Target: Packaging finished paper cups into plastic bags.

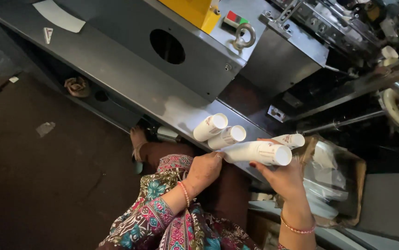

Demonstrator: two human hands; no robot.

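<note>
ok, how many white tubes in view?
4. Two lie side by side on the machine ledge: tube one, tube two. The hands, left and right, hold a third; a fourth sits behind it. More may be hidden.

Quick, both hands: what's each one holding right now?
Left hand: closed on the end of a white tube.
Right hand: holding that same tube from beneath.

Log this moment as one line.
left hand: grips white tube end | right hand: supports it | two tubes: on machine ledge
</note>
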